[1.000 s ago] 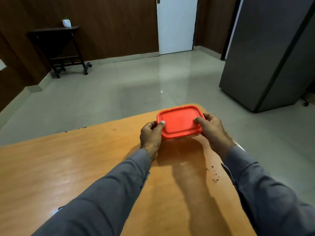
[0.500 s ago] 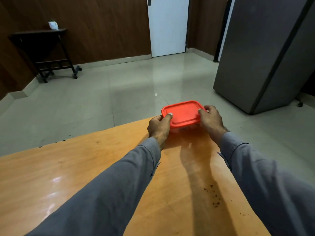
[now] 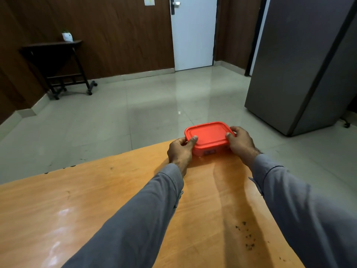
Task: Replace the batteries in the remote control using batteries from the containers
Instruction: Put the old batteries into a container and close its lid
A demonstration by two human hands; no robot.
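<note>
A small rectangular container with a red lid [image 3: 209, 135] rests at the far corner of the orange wooden table [image 3: 81, 206]. Its clear body shows below the lid, contents too dim to tell. My left hand [image 3: 179, 151] grips its left side with the thumb on the lid's corner. My right hand [image 3: 241, 143] grips its right side, thumb on the lid. No remote control or loose batteries are in view.
The table's far edge runs just behind the container, with tiled floor [image 3: 154, 113] beyond. Dark crumbs [image 3: 247, 238] speckle the table at the right. A tall grey cabinet [image 3: 301, 64] stands to the right, a dark side table [image 3: 54, 64] at the far left wall.
Both hands have pushed the red-lidded container farther away, toward the table's far corner, and kept their grip on it. The camera has tilted up.
</note>
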